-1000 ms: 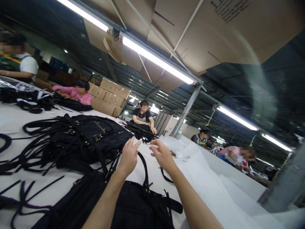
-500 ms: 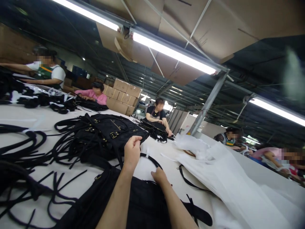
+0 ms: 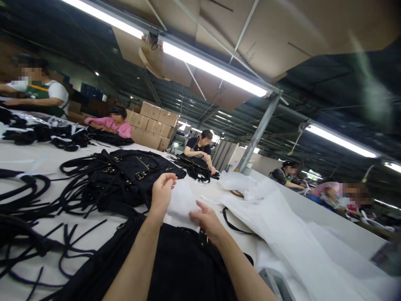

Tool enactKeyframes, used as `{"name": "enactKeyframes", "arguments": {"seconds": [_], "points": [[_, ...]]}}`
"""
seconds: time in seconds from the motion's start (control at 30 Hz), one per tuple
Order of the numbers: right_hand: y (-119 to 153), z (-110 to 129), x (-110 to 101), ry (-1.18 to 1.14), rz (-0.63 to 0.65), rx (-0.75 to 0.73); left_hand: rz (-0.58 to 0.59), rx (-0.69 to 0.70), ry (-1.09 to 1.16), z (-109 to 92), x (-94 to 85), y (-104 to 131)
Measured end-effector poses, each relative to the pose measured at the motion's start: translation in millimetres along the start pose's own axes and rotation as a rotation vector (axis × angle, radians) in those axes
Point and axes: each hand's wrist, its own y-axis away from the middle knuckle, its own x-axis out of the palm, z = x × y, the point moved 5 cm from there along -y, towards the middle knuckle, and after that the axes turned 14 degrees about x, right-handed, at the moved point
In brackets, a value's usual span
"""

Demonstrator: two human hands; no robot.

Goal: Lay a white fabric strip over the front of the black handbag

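Note:
My left hand [image 3: 162, 192] is raised above the top of a black bag [image 3: 184, 261], its fingers curled at the edge of a thin white sheet [image 3: 183, 198]. The sheet spreads between my two hands, over the bag's handle area. Nearer the sheet's right side, my right hand [image 3: 208, 219] has its fingers apart and is slightly blurred. Below its palm, a dark strap with metal fittings [image 3: 203, 237] shows on the bag. My forearms hide parts of the bag.
Black bags with brass buckles [image 3: 139, 171] and long cords lie ahead and left on the white table [image 3: 90, 225]. White wrapping sheets [image 3: 282, 225] cover the right side. Several people work around the tables. A metal post [image 3: 258, 133] and stacked cartons [image 3: 150, 125] stand beyond.
The white sheet now reaches up to my left fingers and covers the bag's curved handle. My right hand has opened from a closed grip by the handle. The view has shifted right.

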Motion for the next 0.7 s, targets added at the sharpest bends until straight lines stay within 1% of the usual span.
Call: {"name": "enactKeyframes", "arguments": {"seconds": [0.07, 0.1, 0.13, 0.17, 0.23, 0.3, 0.33, 0.4, 0.43, 0.5, 0.57, 0.6, 0.63, 0.7], "points": [[45.0, -15.0, 12.4, 0.149, 0.161, -0.032, 0.094, 0.004, -0.036, -16.8, 4.8, 0.2], [66.6, -26.0, 17.4, 0.264, 0.208, -0.054, 0.166, 0.009, -0.064, -26.5, 8.5, 0.6], [86.6, -38.0, 21.3, 0.393, 0.226, -0.085, 0.254, 0.018, -0.096, -36.8, 12.6, 1.9], [104.6, -49.5, 23.9, 0.520, 0.212, -0.125, 0.358, 0.031, -0.135, -47.7, 16.8, 4.7], [134.5, -68.5, 27.3, 0.728, 0.142, -0.211, 0.599, 0.072, -0.228, -70.0, 22.7, 16.8], [158.0, -80.9, 32.2, 0.867, 0.104, -0.278, 0.862, 0.113, -0.327, -89.9, 21.5, 40.1], [167.8, -84.7, 34.6, 0.910, 0.089, -0.294, 0.995, 0.122, -0.372, -98.0, 17.4, 56.0], [184.4, -89.4, 39.2, 0.979, 0.053, -0.291, 1.238, 0.118, -0.449, -109.9, 2.5, 94.3], [191.6, -91.3, 41.5, 1.018, 0.034, -0.278, 1.338, 0.110, -0.483, -114.0, -7.6, 115.3], [204.3, -96.4, 46.8, 1.118, 0.000, -0.238, 1.481, 0.096, -0.543, -119.2, -29.9, 157.9], [215.4, -102.7, 52.1, 1.218, -0.032, -0.198, 1.568, 0.079, -0.585, -121.0, -52.1, 199.3], [220.7, -105.6, 54.3, 1.257, -0.046, -0.186, 1.592, 0.082, -0.603, -121.1, -62.3, 218.2], [226.1, -108.0, 55.8, 1.286, -0.058, -0.176, 1.601, 0.096, -0.623, -120.8, -71.6, 235.0], [237.9, -110.6, 55.6, 1.308, -0.072, -0.168, 1.571, 0.148, -0.683, -119.2, -87.4, 260.8]]}}
